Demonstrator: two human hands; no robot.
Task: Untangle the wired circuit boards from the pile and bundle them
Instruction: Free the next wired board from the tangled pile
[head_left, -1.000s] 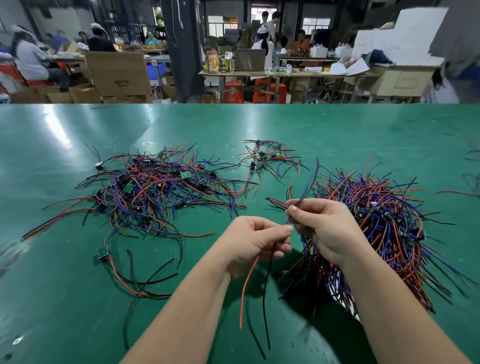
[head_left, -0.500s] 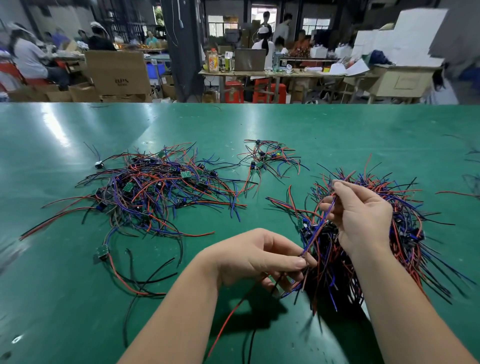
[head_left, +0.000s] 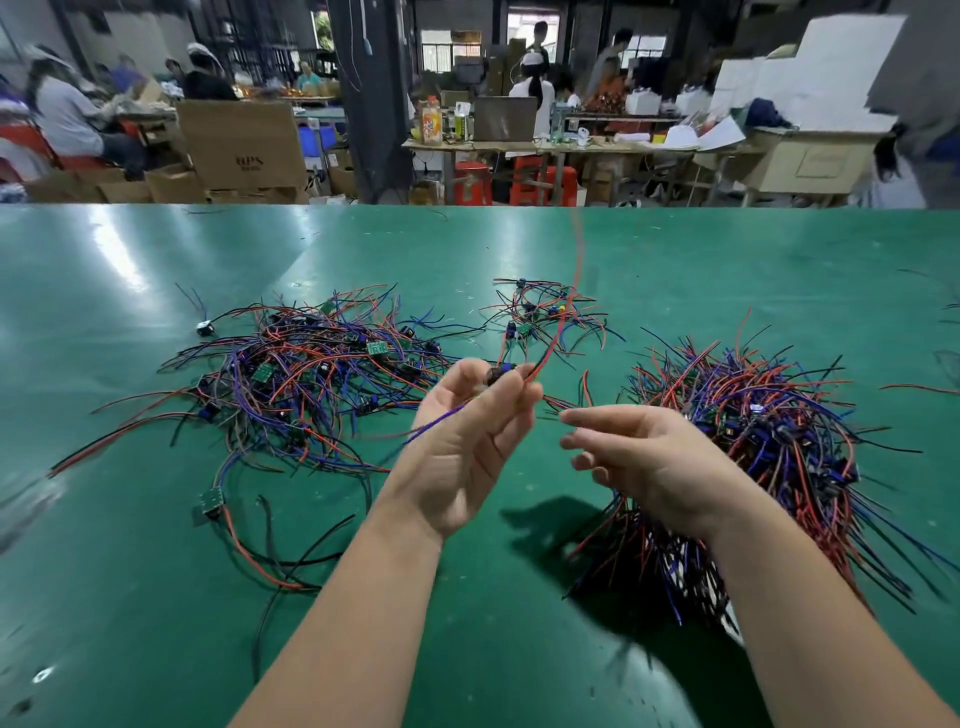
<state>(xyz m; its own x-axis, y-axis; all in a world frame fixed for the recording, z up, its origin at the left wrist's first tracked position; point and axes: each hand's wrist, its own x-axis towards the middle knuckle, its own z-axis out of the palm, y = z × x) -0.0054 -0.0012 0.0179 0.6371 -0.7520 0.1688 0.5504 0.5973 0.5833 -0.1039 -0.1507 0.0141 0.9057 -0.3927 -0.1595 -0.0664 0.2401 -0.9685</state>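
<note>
The left hand (head_left: 467, 431) pinches a board (head_left: 498, 371) above mid-table (head_left: 727, 260), its red wire (head_left: 571, 301) arcing up. The right hand (head_left: 639, 462) hangs spread over the bundle (head_left: 779, 431). That loose wire may snag the pile (head_left: 311, 374) and re-tangle.

It was an electronics assembly workshop, probably a factory floor: piles of wired boards (head_left: 311, 374) on a green bench (head_left: 701, 249), stacked cartons (head_left: 241, 143), workers (head_left: 62, 111) seated at blurred far tables (head_left: 545, 148).

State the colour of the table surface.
The table is green, seen best in the head view.
</note>
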